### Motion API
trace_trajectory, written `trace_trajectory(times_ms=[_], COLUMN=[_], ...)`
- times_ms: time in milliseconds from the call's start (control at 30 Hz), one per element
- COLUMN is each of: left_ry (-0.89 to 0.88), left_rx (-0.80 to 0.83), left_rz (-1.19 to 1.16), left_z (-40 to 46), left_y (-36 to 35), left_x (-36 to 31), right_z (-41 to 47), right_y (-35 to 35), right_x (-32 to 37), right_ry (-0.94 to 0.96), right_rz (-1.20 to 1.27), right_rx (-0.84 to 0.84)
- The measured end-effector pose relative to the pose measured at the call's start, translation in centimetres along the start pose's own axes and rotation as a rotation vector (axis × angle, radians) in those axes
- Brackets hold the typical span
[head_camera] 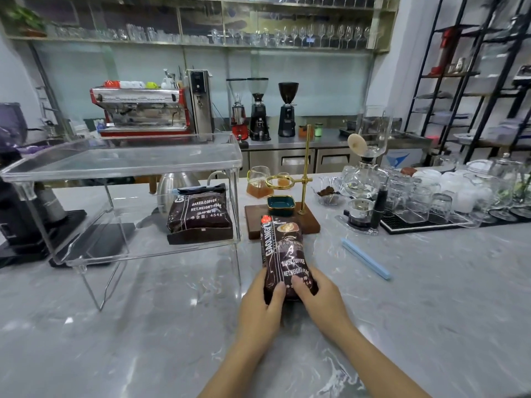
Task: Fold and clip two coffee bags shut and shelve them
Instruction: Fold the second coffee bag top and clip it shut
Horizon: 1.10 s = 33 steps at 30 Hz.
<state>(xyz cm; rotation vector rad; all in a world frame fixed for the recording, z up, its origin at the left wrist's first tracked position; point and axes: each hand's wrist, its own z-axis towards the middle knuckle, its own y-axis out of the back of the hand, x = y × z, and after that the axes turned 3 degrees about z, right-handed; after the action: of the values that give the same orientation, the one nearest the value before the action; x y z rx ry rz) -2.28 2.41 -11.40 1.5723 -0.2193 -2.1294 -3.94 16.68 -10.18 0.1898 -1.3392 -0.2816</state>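
Observation:
A dark brown coffee bag [283, 251] stands upright on the marble counter in front of me, its top unfolded. My left hand [263, 304] grips its lower left side and my right hand [316, 294] grips its lower right side, thumbs on the front. A second coffee bag [199, 212], its top folded and held by a light blue clip, sits on the lower level of a clear acrylic shelf [123, 162] to the left. A loose light blue clip [366, 258] lies on the counter to the right of the held bag.
A wooden pour-over stand [283, 219] with a brass pole and a teal dish stands just behind the held bag. A siphon brewer [363, 193] and several glasses [448, 193] fill the right side. A black grinder [17, 202] stands at far left.

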Motion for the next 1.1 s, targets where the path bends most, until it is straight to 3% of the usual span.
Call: trace_trajectory(times_ms=[433,800,933,1100], left_ry=[0.122,0.099,0.09,0.079], left_rx=[0.035,0.042,-0.001,0.099], left_rz=[-0.535,-0.679,-0.623,-0.589], left_z=[-0.2,-0.8,-0.7,-0.9], left_y=[1.2,1.7,1.5,1.1], left_x=[1.6,0.0,0.2,0.0], right_z=[-1.1,-2.8,-2.7,-2.2], right_y=[0.8,0.3,0.4,0.6], right_x=[0.1,0.2,0.3,0.5], right_ry=[0.056,0.352,0.28,0.203], right_rz=[0.221,0.055,0.128,0.135], right_rx=[0.022,-0.052,-0.084,-0.006])
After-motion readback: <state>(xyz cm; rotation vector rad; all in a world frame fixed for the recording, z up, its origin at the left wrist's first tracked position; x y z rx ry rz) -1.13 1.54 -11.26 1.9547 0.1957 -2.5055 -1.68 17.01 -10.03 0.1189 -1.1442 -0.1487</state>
